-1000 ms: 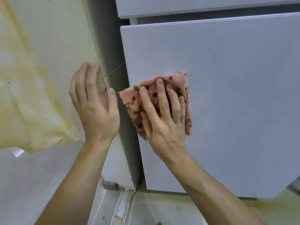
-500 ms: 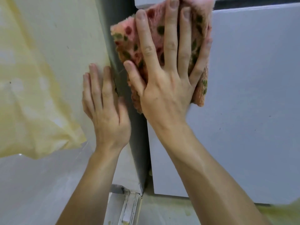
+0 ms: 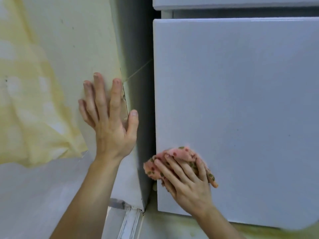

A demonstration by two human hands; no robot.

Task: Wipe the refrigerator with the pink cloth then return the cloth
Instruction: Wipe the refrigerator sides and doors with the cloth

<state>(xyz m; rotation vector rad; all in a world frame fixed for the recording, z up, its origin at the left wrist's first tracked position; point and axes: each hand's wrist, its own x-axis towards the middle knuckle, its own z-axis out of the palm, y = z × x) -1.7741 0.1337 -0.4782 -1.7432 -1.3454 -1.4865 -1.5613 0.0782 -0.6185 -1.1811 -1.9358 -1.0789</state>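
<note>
The white refrigerator door (image 3: 241,104) fills the right of the view. My right hand (image 3: 188,183) presses the pink spotted cloth (image 3: 183,154) flat against the door's lower left corner, fingers straight over the cloth. My left hand (image 3: 108,118) rests flat with spread fingers on the pale wall (image 3: 72,40) left of the fridge, its thumb at the wall's edge. Part of the cloth is hidden under my right hand.
A dark narrow gap (image 3: 136,66) runs between the wall edge and the refrigerator. A yellowish fabric (image 3: 25,100) hangs on the left. A second door panel (image 3: 233,2) sits above. A metal floor track (image 3: 129,223) lies below the gap.
My right hand has slid the cloth from the top of the door's left edge down to its lower left corner. My left hand stays flat on the wall.
</note>
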